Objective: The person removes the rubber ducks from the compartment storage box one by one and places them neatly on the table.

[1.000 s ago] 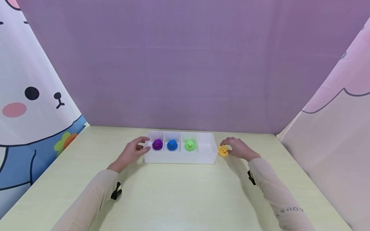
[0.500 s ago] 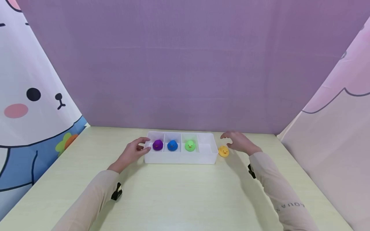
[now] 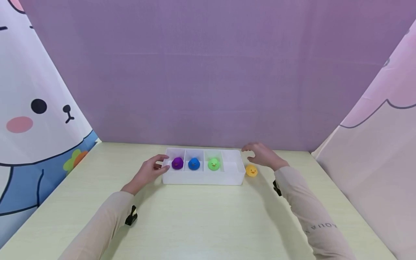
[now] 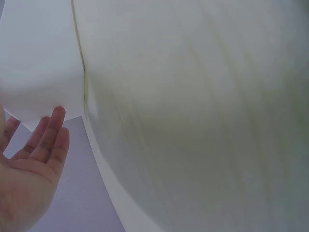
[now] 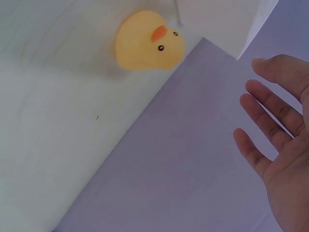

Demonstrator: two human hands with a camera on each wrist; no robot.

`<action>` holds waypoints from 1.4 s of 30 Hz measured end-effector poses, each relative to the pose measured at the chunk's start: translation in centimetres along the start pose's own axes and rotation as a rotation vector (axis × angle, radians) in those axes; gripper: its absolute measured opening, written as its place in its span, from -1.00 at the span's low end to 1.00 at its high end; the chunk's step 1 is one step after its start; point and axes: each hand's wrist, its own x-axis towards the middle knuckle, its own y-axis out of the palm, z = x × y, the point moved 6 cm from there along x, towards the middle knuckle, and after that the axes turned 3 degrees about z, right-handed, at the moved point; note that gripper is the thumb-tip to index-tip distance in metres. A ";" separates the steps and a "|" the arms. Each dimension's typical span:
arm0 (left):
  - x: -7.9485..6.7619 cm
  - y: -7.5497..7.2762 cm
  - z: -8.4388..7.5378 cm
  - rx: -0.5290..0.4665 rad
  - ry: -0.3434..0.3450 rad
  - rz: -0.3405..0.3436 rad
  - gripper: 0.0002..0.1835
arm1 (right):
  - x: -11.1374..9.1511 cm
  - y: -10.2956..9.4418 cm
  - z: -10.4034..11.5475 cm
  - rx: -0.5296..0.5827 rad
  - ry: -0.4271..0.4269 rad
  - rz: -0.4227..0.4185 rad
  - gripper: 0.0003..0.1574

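A white divided box [image 3: 202, 178] stands near the back of the table. Its compartments hold a purple rubber duck [image 3: 177, 163], a blue one [image 3: 194, 164] and a green one [image 3: 213, 164], with the rightmost compartment bare. My left hand [image 3: 146, 175] touches the box's left end with relaxed fingers; in the left wrist view the fingertips [image 4: 59, 112] meet the white wall. A yellow rubber duck [image 3: 251, 170] sits on the table just beside the box's right end. Above and behind it hovers my right hand [image 3: 264, 157], fingers loosely bent and holding nothing, near the box's back right corner.
The pale wooden table [image 3: 201, 220] spreads in front of the box. A purple cloth backdrop [image 3: 208, 72] rises close behind it. Printed cloths hang on both sides, a cartoon one [image 3: 42, 144] at left and a pink-white one [image 3: 373, 162] at right.
My right hand has let go of the yellow duck, risen off it and shifted left toward the box. The duck stays in place. My left hand has hardly moved.
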 end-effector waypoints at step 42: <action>-0.1 0.0 -0.3 0.000 0.004 0.003 -0.55 | 5.9 4.4 7.2 0.048 -0.109 0.072 -0.61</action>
